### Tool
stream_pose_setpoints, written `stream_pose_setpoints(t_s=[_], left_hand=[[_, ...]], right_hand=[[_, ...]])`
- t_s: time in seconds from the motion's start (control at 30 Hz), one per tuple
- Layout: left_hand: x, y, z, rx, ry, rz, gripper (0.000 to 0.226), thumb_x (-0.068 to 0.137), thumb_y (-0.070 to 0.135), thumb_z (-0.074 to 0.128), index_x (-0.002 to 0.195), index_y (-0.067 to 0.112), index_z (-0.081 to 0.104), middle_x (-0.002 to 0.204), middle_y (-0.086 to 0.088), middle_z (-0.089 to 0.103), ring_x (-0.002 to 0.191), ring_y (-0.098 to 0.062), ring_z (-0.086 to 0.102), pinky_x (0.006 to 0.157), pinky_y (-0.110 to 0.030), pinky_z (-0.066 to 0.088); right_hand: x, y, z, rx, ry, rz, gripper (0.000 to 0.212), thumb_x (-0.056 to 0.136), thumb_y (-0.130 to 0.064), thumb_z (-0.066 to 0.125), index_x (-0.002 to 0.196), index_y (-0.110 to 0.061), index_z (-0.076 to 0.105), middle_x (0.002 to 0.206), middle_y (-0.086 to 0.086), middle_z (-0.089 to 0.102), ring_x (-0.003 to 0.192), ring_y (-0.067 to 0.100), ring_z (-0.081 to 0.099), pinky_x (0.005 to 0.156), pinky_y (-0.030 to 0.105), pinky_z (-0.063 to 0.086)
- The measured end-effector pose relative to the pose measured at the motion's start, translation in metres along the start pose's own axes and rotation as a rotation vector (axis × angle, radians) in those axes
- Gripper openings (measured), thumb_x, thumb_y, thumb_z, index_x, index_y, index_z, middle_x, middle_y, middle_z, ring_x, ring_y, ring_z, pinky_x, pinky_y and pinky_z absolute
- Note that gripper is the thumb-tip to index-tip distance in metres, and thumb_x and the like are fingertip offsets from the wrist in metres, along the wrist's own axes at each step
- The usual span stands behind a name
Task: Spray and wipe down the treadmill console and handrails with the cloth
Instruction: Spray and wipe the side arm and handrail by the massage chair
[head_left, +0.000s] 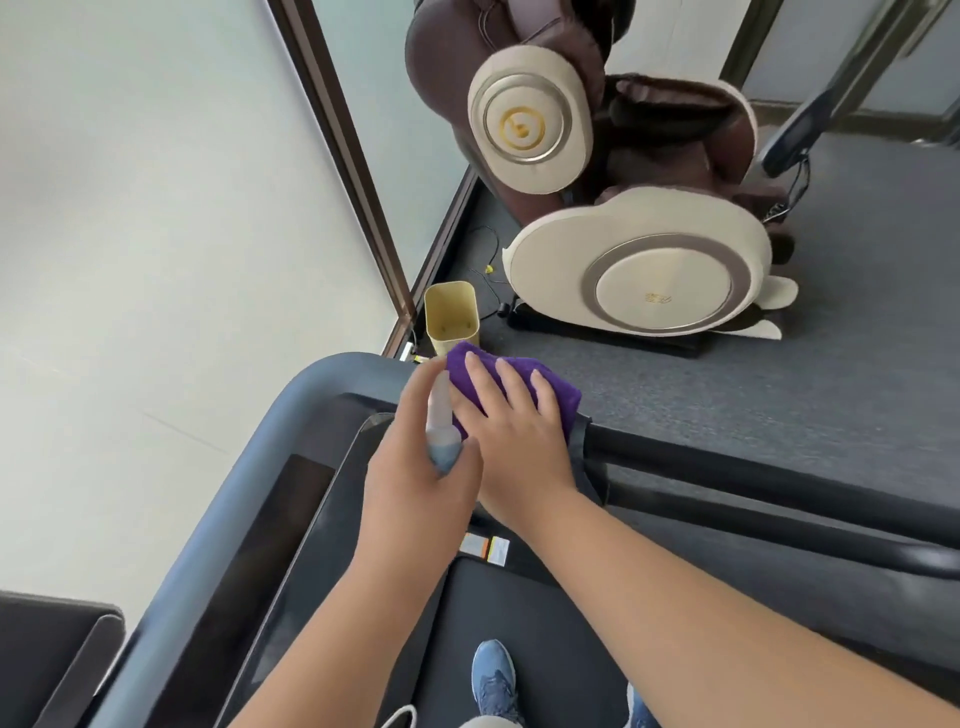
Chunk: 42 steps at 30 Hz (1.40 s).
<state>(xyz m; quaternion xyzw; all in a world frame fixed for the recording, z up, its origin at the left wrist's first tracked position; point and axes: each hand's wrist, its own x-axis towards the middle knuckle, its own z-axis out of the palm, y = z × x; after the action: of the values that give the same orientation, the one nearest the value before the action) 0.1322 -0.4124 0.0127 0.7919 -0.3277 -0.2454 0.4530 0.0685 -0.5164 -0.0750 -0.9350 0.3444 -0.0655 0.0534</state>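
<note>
My right hand (511, 436) lies flat on a folded purple cloth (561, 397), pressing it onto the right end of the treadmill console (270, 519) where the black handrail (727, 467) begins. Just left of it, my left hand (415, 493) grips a small blue-grey spray bottle (441, 431), its nozzle end pointing up toward the cloth. The console's dark screen panel runs down the lower left. Part of the cloth is hidden under my fingers.
A yellow bin (451, 314) stands on the grey carpet beyond the console. A brown and cream massage chair (623, 208) with trailing cables fills the upper right. A frosted wall with a dark frame (337, 156) is on the left. The treadmill belt and my blue shoe (493, 680) are below.
</note>
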Motion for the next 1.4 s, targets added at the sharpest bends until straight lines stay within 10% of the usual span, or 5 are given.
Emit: stream_pose_setpoints(t_s=[0.6,0.9,1.4], left_hand=[[-0.071,0.040,0.134,0.159,-0.067,-0.062,0.066,0.093,0.015,0.056,0.139,0.059,0.035,0.085,0.004,0.061,0.071,-0.020,0.055,0.066,-0.038,0.052],[-0.089,0.032,0.123,0.201,-0.066,-0.133,0.065,0.091,0.011,0.050,0.135,0.057,0.036,0.077,0.000,0.056,0.065,-0.021,0.053,0.065,-0.044,0.054],[-0.064,0.021,0.108,0.093,-0.034,-0.101,0.070,0.093,0.018,0.055,0.141,0.063,0.032,0.095,0.002,0.063,0.075,-0.022,0.057,0.074,-0.047,0.060]], right_hand=[[-0.218,0.289,-0.048,-0.014,0.086,0.518,0.058,0.101,-0.051,0.033,0.139,-0.017,0.060,0.146,0.002,0.060,0.137,0.024,0.049,0.123,0.048,0.025],[-0.202,0.268,-0.041,0.014,0.177,0.692,0.034,0.097,-0.033,0.061,0.128,-0.019,0.066,0.135,0.006,0.067,0.132,0.030,0.053,0.124,0.054,0.018],[-0.150,0.180,-0.035,0.143,0.084,0.608,0.060,0.101,-0.051,0.027,0.154,-0.030,0.044,0.163,-0.007,0.041,0.153,0.016,0.030,0.128,0.049,0.002]])
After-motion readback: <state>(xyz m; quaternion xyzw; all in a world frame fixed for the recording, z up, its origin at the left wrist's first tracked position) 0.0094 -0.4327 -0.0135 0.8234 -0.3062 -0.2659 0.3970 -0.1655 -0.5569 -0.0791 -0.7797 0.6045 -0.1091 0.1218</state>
